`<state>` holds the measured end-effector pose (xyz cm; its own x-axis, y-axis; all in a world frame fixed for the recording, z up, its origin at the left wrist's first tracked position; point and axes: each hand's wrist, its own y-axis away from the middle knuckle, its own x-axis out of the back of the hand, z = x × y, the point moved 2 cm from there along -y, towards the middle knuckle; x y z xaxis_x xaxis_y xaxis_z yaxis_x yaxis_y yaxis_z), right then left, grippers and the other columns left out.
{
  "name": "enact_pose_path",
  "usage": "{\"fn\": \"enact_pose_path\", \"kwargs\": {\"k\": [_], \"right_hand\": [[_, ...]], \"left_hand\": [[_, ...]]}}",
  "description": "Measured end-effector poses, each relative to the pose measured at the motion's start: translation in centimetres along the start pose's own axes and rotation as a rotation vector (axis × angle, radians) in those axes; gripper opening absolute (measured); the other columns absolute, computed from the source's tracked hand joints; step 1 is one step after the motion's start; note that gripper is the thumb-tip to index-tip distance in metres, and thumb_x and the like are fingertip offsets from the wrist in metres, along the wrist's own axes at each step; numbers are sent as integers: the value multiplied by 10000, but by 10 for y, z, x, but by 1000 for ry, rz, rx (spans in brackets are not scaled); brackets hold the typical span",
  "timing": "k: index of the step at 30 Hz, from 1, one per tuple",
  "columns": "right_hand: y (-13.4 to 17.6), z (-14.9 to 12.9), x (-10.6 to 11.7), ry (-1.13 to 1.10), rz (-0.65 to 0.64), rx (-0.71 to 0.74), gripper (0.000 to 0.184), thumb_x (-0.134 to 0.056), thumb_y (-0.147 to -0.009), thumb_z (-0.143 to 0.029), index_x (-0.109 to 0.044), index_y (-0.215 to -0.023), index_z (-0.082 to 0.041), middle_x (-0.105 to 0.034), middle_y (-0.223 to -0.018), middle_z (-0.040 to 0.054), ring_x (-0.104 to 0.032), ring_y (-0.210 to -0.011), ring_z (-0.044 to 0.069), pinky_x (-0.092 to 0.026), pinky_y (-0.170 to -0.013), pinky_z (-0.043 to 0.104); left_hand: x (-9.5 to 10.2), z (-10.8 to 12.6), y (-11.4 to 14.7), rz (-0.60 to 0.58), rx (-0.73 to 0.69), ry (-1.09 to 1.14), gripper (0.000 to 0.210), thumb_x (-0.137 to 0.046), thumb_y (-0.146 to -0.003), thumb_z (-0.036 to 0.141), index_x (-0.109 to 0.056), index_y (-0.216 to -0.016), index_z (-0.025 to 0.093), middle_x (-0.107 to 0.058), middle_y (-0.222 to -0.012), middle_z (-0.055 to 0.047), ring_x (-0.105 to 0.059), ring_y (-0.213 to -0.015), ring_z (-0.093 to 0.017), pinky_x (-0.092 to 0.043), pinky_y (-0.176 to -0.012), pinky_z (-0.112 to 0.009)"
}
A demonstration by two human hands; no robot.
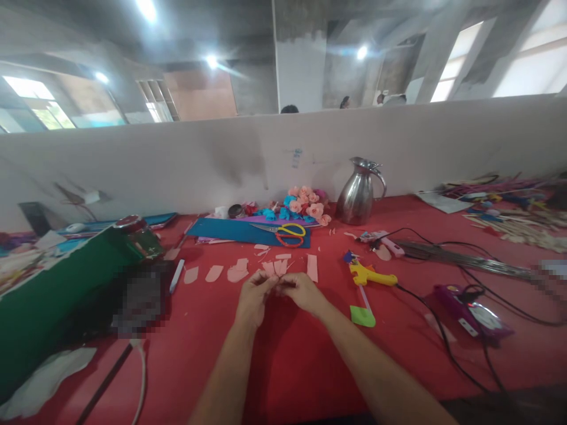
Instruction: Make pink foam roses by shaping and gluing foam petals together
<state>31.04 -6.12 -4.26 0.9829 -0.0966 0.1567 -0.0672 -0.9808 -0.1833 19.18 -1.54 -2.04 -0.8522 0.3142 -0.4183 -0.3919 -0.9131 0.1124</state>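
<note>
My left hand (257, 295) and my right hand (301, 292) meet fingertip to fingertip above the red table, both closed in a pinch. Whatever they pinch is too small and hidden to make out. Just beyond the fingers lie cut pink paper strips (275, 267). A row of rounded pink paper petals (214, 273) runs off to the left, and a pink rectangle (312, 268) lies to the right. Behind them, scissors (290, 235) with yellow and red handles rest on blue sheets (217, 231). A yellow glue gun (374, 276) lies right of my right hand.
Pink and blue paper flowers (308, 205) and a steel jug (357, 195) stand by the white partition (177, 165). Right are a purple power box (472, 313), black cables and wire stems (465, 260). Left are a green board (66, 301), a jar (139, 239) and a white pen (177, 276).
</note>
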Motion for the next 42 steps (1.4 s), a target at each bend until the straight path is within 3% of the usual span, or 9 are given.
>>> {"fn": "enact_pose_path", "kwargs": {"k": [13,21,29,32,37,42], "right_hand": [[1,-4,-2,-14,-6,-4,160,-530,-735,-207,-686,-707,-186,-663,-666,-6,-605,-673,155,-468,-695,267],[3,-9,-5,15,25,-33,160,-525,-707,-188,-685,-709,-192,-676,-673,-3,-611,-677,174,-471,-703,289],[1,-8,-4,-94,6,-24,170,-547,-733,-273,-696,-740,-192,-667,-673,-2,-605,-671,172,-471,-702,291],[0,-8,-2,-88,18,-9,158,-547,-721,-253,-693,-723,-193,-664,-665,-3,-603,-670,168,-472,-709,288],[2,-12,-4,-71,3,-10,148,-541,-736,-250,-669,-689,-194,-654,-650,-3,-597,-654,162,-468,-691,280],[2,-14,-6,-106,6,-20,155,-547,-747,-275,-648,-662,-193,-644,-639,-5,-588,-647,155,-468,-688,276]], "left_hand": [[3,-6,-1,-34,6,-14,259,-802,-505,240,-580,-606,153,-592,-548,34,-524,-496,-90,-402,-503,-209],[2,-6,-1,-89,-73,-69,272,-788,-528,230,-527,-511,156,-544,-499,44,-496,-506,-90,-401,-527,-213],[2,-4,0,-158,3,-49,168,-770,-585,252,-664,-653,140,-614,-623,1,-529,-575,-101,-413,-572,-224],[4,-3,0,-134,4,-58,195,-772,-588,274,-698,-696,130,-630,-687,-25,-546,-629,-113,-423,-596,-226],[6,-3,-2,-139,-71,-91,175,-778,-571,270,-667,-574,135,-578,-636,-3,-516,-593,-105,-409,-549,-220],[7,-6,-3,-51,-10,-76,238,-804,-524,298,-710,-664,131,-650,-727,-48,-549,-618,-126,-422,-562,-242]]}}
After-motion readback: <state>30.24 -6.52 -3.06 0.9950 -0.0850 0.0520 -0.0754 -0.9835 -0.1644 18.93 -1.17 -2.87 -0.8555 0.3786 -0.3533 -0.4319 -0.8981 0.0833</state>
